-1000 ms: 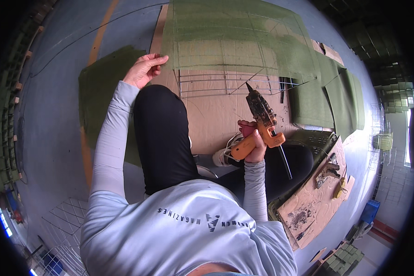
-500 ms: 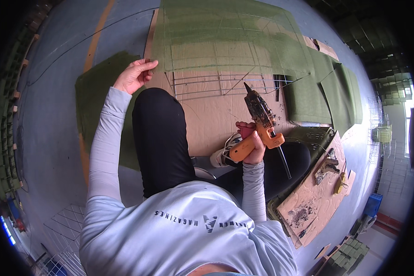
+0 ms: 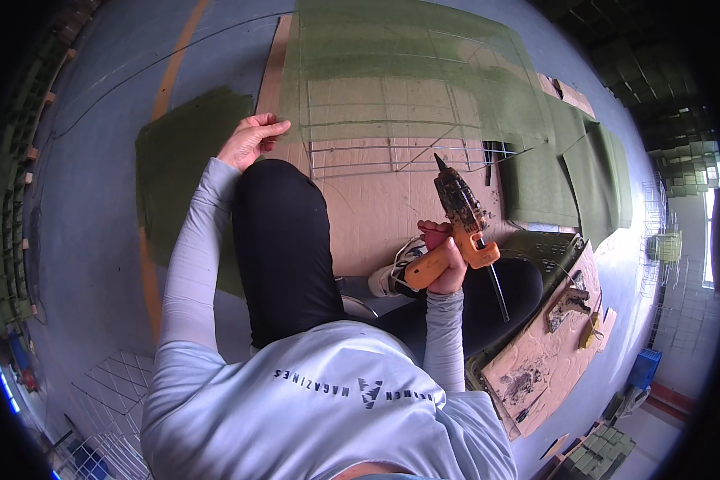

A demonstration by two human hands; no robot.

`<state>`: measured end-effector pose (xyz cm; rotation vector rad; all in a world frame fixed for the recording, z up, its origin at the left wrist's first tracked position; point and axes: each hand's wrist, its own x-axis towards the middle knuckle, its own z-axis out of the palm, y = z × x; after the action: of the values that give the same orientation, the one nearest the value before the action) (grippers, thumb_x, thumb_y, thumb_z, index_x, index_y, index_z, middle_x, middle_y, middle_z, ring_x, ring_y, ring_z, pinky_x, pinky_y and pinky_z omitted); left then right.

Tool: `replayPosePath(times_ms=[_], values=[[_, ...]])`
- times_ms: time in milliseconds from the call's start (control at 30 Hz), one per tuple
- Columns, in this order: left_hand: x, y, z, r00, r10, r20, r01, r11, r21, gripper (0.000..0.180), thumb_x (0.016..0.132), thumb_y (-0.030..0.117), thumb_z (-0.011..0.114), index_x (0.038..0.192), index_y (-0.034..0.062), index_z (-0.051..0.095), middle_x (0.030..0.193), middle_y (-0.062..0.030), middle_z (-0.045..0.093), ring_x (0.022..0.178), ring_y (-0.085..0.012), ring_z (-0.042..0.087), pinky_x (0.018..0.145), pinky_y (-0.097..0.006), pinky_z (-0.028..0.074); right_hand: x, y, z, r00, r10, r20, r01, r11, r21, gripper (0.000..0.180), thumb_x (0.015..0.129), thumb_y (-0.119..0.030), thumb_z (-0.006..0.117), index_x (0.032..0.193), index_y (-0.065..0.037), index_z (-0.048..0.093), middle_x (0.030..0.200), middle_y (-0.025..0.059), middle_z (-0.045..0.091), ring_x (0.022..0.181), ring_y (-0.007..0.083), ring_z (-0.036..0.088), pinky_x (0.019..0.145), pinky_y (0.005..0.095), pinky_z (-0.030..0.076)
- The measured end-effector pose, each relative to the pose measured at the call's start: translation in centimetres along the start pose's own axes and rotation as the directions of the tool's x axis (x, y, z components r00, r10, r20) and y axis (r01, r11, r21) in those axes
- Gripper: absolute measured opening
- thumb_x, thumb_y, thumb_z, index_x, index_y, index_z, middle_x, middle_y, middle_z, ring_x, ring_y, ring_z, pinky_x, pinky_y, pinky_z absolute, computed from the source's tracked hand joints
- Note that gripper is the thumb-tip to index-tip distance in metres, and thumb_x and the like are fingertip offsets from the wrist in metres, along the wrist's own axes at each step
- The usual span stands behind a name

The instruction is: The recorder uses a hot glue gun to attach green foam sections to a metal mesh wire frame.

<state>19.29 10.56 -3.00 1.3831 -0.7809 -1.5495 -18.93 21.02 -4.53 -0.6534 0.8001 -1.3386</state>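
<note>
My left hand (image 3: 254,141) is closed in a pinch at the near left corner of a sheet of thin green mesh fabric (image 3: 360,88). The fabric lies over a wire grid frame (image 3: 352,156), whose near bars show past its edge. My right hand (image 3: 448,272) is wrapped round the handle of an orange hot glue gun (image 3: 478,253). Its front is crusted with dark residue, and the nozzle points away from me, up toward the frame. A clear glue stick (image 3: 498,294) sticks out of its back. The fingertips round the handle are partly hidden.
Cardboard (image 3: 368,200) lies under the frame. Darker green fabric (image 3: 188,160) is on the floor at left, with more green sheets (image 3: 544,184) at right. Beside my right knee, a stained cardboard piece (image 3: 544,352) rests on a green crate (image 3: 548,250). Wire racks (image 3: 120,392) stand lower left.
My left hand has shifted slightly right, and the fabric's near edge sits a little closer to me. The glue gun stays in my right hand, and the whole view has shifted slightly.
</note>
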Motion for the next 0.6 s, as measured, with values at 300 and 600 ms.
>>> replayPosePath(times_ms=[300,600], values=[[0.5,-0.7,-0.4,1.0,0.013,0.01,-0.013,1.0,0.01,0.015,0.074,0.02,0.07,0.074,0.0158,0.056,0.069,0.009,0.054,0.058,-0.0003,0.044,0.052,-0.016,0.034,0.2,0.1,0.2,0.996,0.058,0.072,-0.057,0.998,-0.012,0.046,0.081,-0.031,0.052,0.112,0.001,0.043,0.111,0.0197,0.052,0.105,0.0327,0.051,0.087,0.0408,0.042],[0.5,-1.4,-0.6,1.0,0.0,0.004,0.0,1.0,-0.028,0.015,0.074,0.018,0.07,0.075,0.0155,0.055,0.07,0.0086,0.054,0.059,-0.0004,0.044,0.052,-0.016,0.034,1.1,0.3,1.1,0.976,0.203,0.08,-0.211,0.972,0.105,0.045,0.085,-0.035,0.05,0.116,-0.003,0.043,0.107,0.0156,0.055,0.087,0.0192,0.057,0.071,0.0291,0.044]])
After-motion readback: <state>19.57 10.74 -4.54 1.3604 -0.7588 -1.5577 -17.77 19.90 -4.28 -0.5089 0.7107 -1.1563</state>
